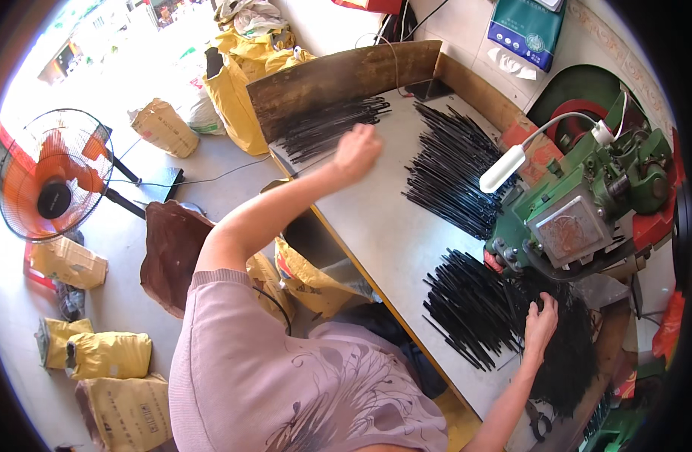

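Lying on the pale grey, smooth-topped bench (361, 218) were three loose bunches of thin, straight black rods: one at the far left (316, 132), one in the middle (455, 169) and one at the near right (466, 305). The left hand (358, 154) was up by the far-left bunch, right at its near side, with its fingers curled in. Honestly couldn't tell if they were pinching a rod or just loosely bent. The right hand (540, 325) was over a dark heap of fine black strands (568, 358), just right of the near-right bunch. Its fingers were bent downward, and again I couldn't tell whether they'd got hold of anything.

As for writing, there was a fair bit around, mostly too small to make out. The teal-and-blue flat packet (528, 34) on the tiled wall had pale print and a round emblem. The bulky green metal machine (624, 181) carried a squarish silver plate (568, 232) with a reddish raised design. Over on the left, the black-hubbed orange fan (56, 197) had tiny light lettering in the centre, and the tan printed sack (123, 414) on the floor showed dark characters.
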The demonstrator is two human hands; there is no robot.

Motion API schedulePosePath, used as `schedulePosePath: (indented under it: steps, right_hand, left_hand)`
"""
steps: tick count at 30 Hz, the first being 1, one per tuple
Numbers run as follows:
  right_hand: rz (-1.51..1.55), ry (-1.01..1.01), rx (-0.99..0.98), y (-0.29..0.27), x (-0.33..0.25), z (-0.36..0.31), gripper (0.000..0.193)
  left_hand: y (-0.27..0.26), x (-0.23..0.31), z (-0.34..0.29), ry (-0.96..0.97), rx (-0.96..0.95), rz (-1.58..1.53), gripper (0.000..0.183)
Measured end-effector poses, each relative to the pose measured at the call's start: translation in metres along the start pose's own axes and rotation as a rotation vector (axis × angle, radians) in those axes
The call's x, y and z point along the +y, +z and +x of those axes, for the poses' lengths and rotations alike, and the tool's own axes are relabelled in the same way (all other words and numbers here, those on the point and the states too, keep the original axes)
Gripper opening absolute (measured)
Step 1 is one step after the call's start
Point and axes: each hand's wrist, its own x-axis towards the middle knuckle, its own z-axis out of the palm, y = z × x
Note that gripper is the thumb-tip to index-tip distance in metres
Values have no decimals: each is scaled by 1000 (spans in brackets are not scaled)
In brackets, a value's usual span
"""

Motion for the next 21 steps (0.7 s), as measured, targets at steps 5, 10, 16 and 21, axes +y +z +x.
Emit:
schedulePosePath:
  steps: [5, 10, 16, 21]
  right_hand:
    - [-390, 100, -122, 0, -28, 10, 31]
    - [-270, -73, -22, 3, -25, 30, 10]
    - [-198, 2, 17, -18, -15, 15, 10]
    - [-38, 63, 118, -27, -21, 10, 11]
  left_hand:
    - [-27, 119, 12, 416, -72, -339, 9]
    - [-32, 162, 13, 525, -53, -553, 7]
    - [-13, 210, 22, 545, -212, -727, 3]
    - [-2, 225, 8, 615, -185, -560, 19]
